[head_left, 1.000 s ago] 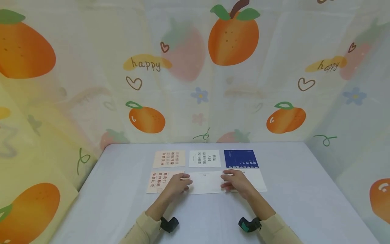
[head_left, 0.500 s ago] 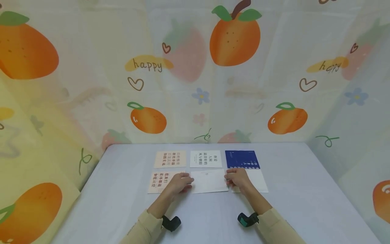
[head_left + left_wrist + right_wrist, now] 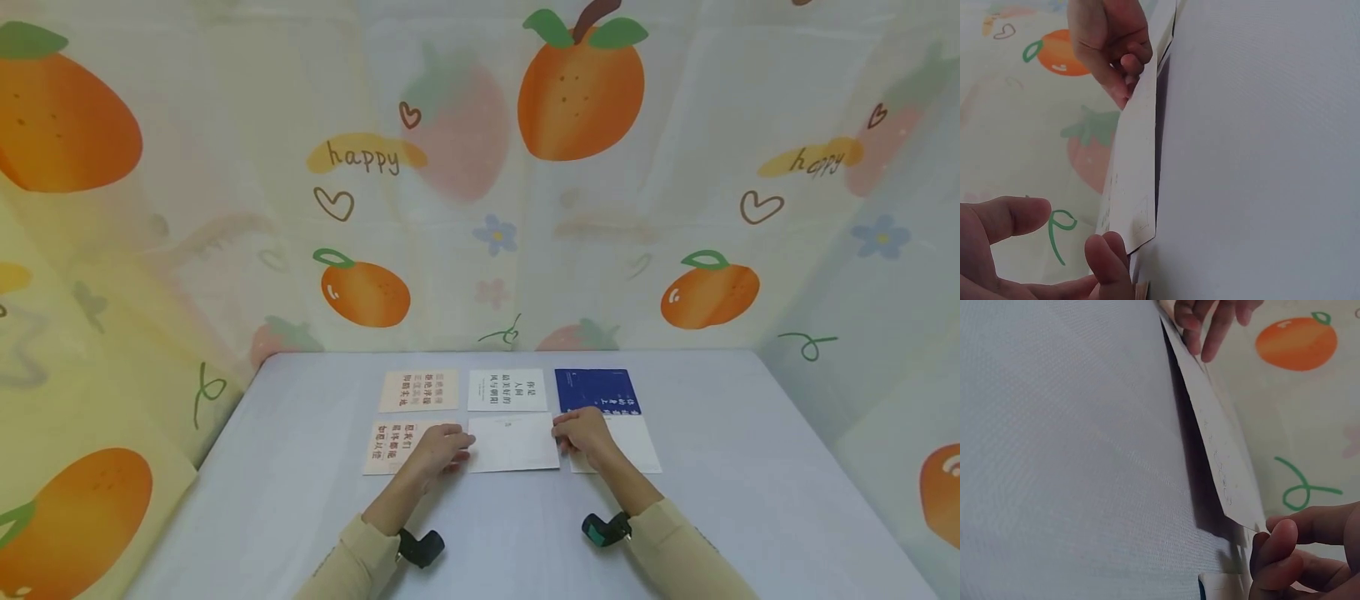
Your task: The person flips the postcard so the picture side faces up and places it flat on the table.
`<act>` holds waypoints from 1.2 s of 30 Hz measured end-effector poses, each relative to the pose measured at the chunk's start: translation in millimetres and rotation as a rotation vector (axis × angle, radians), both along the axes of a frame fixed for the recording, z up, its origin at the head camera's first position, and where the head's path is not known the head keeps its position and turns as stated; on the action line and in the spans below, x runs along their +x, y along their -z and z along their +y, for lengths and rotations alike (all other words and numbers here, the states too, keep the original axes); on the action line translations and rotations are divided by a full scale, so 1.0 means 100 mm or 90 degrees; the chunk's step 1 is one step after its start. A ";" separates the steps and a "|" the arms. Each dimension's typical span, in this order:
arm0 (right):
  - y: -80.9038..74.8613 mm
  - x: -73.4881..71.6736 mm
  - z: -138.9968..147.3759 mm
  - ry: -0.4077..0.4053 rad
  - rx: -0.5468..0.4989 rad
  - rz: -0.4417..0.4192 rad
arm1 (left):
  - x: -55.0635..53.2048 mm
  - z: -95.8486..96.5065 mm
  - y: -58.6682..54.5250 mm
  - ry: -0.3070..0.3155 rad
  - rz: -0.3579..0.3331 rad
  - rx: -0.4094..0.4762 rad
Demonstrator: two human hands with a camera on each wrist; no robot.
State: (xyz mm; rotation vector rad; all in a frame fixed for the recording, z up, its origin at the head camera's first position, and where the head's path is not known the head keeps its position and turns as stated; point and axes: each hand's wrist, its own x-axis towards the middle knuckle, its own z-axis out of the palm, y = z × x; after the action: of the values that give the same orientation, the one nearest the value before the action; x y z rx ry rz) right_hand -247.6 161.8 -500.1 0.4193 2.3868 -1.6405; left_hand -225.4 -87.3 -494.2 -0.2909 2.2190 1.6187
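Observation:
A white postcard [image 3: 513, 442] with faint small print lies in the middle of the front row of cards. My right hand [image 3: 587, 433] pinches its right edge between thumb and fingers; in the right wrist view the postcard [image 3: 1216, 444] is slightly raised on that side, with a shadow beneath. At the left edge is my left hand [image 3: 442, 450], its fingers loosely bent and the thumb standing apart, as the left wrist view shows. Under the left hand lies a cream card [image 3: 386, 446] with brown writing. Another white card [image 3: 633, 443] is partly covered by the right hand.
Behind, a second row holds a cream card [image 3: 418, 392], a white card with dark writing [image 3: 507, 390] and a dark blue card [image 3: 595, 390]. A white cloth covers the table [image 3: 480, 533]. A fruit-patterned curtain [image 3: 450, 233] surrounds the back and sides.
The white postcard has come down almost flat and shifted slightly toward the back row, squaring up between its neighbours. My right hand has moved slightly forward with it; the left has barely moved.

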 end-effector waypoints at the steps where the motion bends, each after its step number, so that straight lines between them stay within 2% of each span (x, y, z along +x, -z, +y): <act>1: 0.01 0.00 0.00 0.000 0.002 0.000 | 0.00 0.00 0.01 0.001 0.000 0.002; 10: 0.04 -0.01 0.01 -0.007 0.029 0.028 | 0.00 -0.03 0.03 0.009 0.005 0.007; 17: 0.04 0.01 0.03 -0.004 0.031 0.023 | 0.02 -0.03 0.01 0.030 0.022 -0.021; 27: 0.04 0.02 0.05 0.010 0.008 0.016 | -0.02 -0.07 0.03 0.048 0.033 -0.037; 36: 0.01 0.05 0.07 0.019 -0.048 0.029 | -0.02 -0.13 -0.04 0.045 0.042 -0.040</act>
State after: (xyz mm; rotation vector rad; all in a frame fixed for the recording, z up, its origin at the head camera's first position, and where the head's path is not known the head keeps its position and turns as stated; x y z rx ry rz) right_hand -242.1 168.4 -500.9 0.4094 2.3535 -1.7642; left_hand -227.4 -99.8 -489.9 -0.1767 2.3053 1.5450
